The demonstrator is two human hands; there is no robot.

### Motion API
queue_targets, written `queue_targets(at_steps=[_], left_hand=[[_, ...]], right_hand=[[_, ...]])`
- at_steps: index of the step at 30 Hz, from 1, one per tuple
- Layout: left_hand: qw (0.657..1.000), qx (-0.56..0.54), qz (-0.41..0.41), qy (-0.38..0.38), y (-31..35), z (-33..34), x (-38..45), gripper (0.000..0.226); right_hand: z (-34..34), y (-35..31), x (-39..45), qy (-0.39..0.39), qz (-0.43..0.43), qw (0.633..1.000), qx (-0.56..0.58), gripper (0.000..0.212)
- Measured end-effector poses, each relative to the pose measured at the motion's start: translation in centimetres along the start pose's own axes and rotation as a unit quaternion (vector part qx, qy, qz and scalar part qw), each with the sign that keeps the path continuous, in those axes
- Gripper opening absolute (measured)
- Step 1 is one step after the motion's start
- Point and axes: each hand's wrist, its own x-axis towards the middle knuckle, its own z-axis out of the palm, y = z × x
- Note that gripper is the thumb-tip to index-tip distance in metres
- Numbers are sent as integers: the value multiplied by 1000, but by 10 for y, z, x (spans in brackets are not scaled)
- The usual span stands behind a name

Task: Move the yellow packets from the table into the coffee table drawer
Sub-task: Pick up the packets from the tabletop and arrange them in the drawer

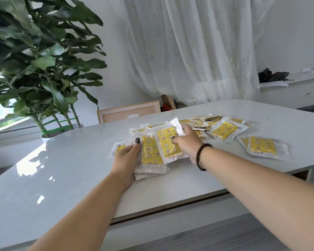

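Note:
Several yellow packets in clear wrap lie spread over the glossy white table. My left hand grips a stack of yellow packets from its left side, thumb on top. My right hand holds one packet tilted up over that stack, fingers pinching its top right corner. More loose packets lie behind, and another one sits to the right. Small flat cream sachets are piled at the back. No drawer is visible.
A large leafy potted plant stands at the left behind the table. A framed panel leans behind the table's far edge under a sheer curtain. A white cabinet with a dark object stands at the far right.

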Motion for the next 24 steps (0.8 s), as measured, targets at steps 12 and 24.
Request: queue_targets(at_steps=[12,24], left_hand=[[1000,18,3,-6,1,3,-1,40],[997,30,14,-68,-3,1,1,11]], right_hand=[[-42,-27,0,-114,-15,977,-181,58],[-3,-16,-9,3,-139,965,-221,66]])
